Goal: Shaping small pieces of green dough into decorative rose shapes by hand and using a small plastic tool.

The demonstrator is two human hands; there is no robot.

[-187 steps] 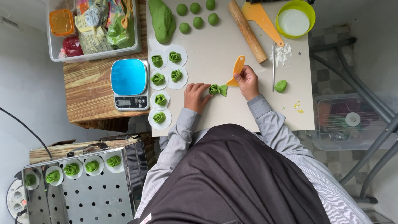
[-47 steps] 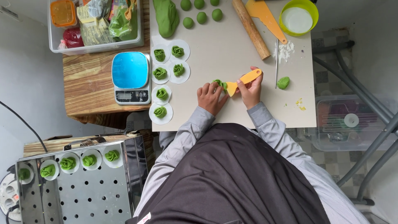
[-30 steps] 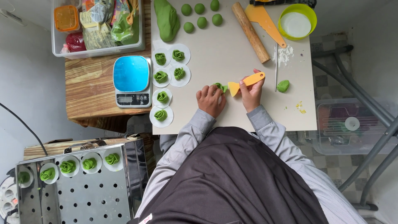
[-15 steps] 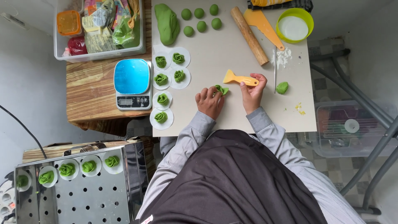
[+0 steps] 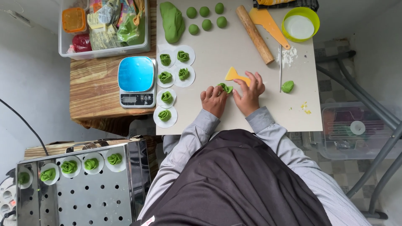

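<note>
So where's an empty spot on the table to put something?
Bare board lies between the rolling pin and the paper rounds, and near the front right corner past the small dough lump. The left edge is crowded with shaped green pieces.

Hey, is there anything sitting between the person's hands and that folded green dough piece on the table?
Nothing visible does. The left hand and the right hand both have their fingertips at the folded green dough piece. The small orange plastic scraper lies partly under the right hand's fingers, beside the dough, not between.

colourful packets in clear bin
</note>
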